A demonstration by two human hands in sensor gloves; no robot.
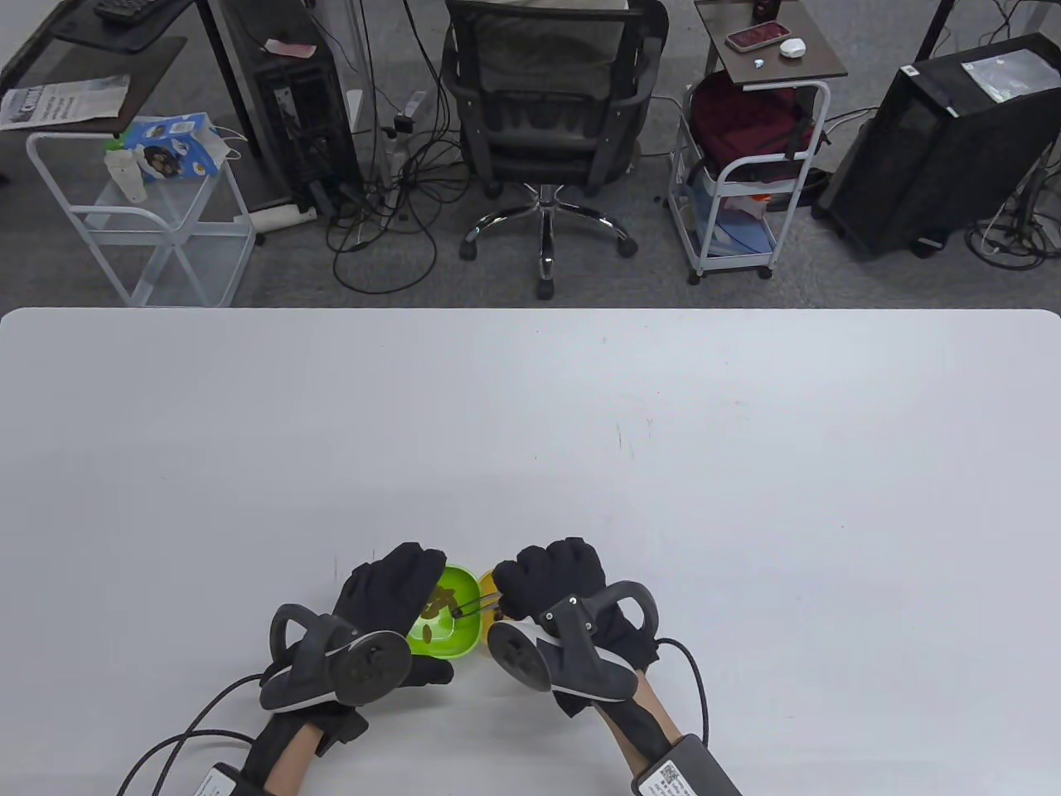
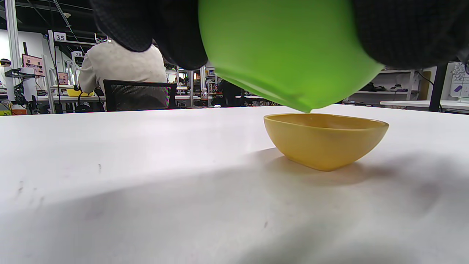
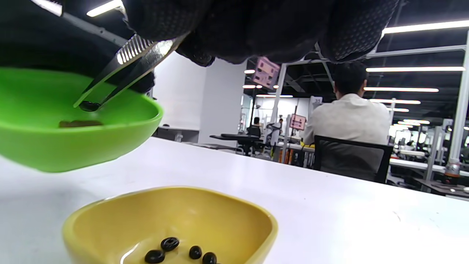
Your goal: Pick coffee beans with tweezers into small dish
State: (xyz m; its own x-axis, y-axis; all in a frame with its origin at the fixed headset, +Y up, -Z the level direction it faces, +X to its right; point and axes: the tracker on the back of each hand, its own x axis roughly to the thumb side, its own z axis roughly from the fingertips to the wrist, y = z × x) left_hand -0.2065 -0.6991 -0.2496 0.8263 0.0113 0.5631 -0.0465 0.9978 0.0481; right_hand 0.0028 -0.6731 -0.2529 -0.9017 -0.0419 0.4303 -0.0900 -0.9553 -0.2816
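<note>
Beyond the far edge of my white desk [image 1: 530,414] stand a black office chair [image 1: 543,108], a white wire cart [image 1: 149,207] to its left and a second cart with a red bag [image 1: 746,157] to its right, plus a black computer tower [image 1: 937,141]. In the wrist views other people sit at desks with their backs to me.

My left hand [image 1: 385,597] grips the green dish [image 1: 452,618] and holds it lifted and tilted off the desk; in the left wrist view its underside [image 2: 285,47] hangs over the rim of the yellow dish [image 2: 326,141], which sits flat on the desk. From above, the yellow dish [image 1: 489,584] is mostly hidden under my right hand, showing only a sliver just beside the green one.

My right hand [image 1: 551,584] is closed around the tweezers [image 3: 128,69], pinching them near their ridged grip. Their long axis runs from my fingers [image 3: 227,25] down and to the left in the right wrist view, tips pointing into the green dish [image 3: 73,124]. The tips clamp a dark coffee bean [image 3: 89,106] just above the dish's floor, where another brown bean [image 3: 80,124] lies. From above, the tweezers [image 1: 477,605] reach leftward across the green rim.

Four dark beans [image 3: 179,251] lie at the bottom of the yellow dish [image 3: 168,216], directly below my right hand.
</note>
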